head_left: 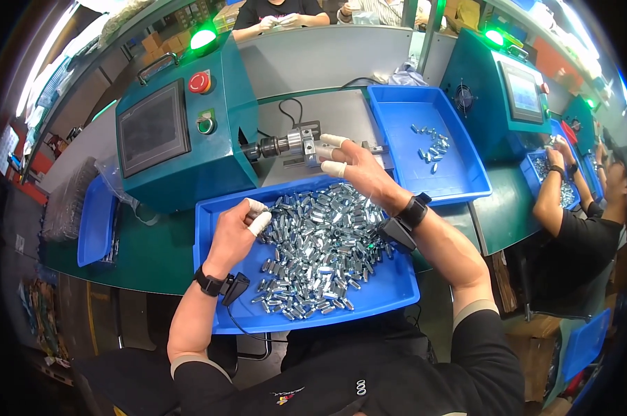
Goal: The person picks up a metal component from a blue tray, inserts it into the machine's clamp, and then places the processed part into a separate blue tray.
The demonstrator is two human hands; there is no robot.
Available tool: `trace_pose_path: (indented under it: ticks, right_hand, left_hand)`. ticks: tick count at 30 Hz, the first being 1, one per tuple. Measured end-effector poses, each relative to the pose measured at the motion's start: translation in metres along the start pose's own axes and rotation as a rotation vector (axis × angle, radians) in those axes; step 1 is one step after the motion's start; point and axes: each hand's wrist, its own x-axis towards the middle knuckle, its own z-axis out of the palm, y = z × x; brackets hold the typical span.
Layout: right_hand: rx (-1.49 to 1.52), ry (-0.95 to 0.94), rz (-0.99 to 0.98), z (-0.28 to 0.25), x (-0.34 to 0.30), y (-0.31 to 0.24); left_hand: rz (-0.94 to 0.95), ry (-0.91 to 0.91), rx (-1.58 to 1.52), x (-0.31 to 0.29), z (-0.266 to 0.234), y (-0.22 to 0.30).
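Two bare hands work over a blue plastic tray (220, 215) heaped with small shiny metal cylinders (320, 243), head view only. Left hand (236, 232) sits at the tray's 10 o'clock corner, fingers curled in, white-taped thumb and forefinger pressed together as if pinching one cylinder from the heap; the piece itself is too small to confirm. Right hand (358, 170) is raised past the tray's 12 o'clock edge, fingers spread, white-taped fingertips (333, 168) at the silver chuck fixture (296, 145) that sticks out of the teal machine with dark touchscreen and red round button (178, 125). Can't tell whether it holds a part at the chuck. Both wrists carry black bands with small black sensor units, probably recording gear. The heap lies close to the body so either hand can draw from it without stretching, judging by layout. Second blue tray (459, 180) at 2 o'clock holds only a few cylinders, well apart from the heap, likely the finished side. At 3 o'clock another person's arm (549, 201) reaches into a separate tray by a second teal machine (508, 90). More hands at 12 o'clock, far bench.
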Motion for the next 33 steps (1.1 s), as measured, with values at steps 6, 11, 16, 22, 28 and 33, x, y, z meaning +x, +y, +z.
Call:
trace_pose_path:
  ticks: [6, 11, 16, 22, 28, 33]
  right_hand:
    - [0.010, 0.002, 0.002, 0.001, 0.000, -0.001]
    - [0.015, 0.041, -0.009, 0.001, 0.000, 0.008]
    - [0.038, 0.150, -0.007, -0.015, 0.000, 0.010]
    - [-0.506, 0.379, -0.044, -0.025, 0.026, -0.011]
    - [-1.152, 0.446, -0.153, -0.004, 0.061, -0.008]
    - [-1.252, 0.371, -0.132, -0.001, 0.066, -0.013]
  left_hand:
    - [0.002, 0.002, 0.014, 0.001, -0.001, -0.002]
    - [-0.007, 0.011, 0.001, 0.000, 0.000, -0.002]
    - [0.010, 0.017, -0.001, -0.002, -0.003, -0.002]
    - [0.031, 0.033, -0.028, -0.003, -0.005, -0.001]
    - [0.036, 0.031, -0.075, -0.005, -0.006, -0.004]
    - [0.020, 0.025, -0.072, -0.007, -0.007, 0.005]
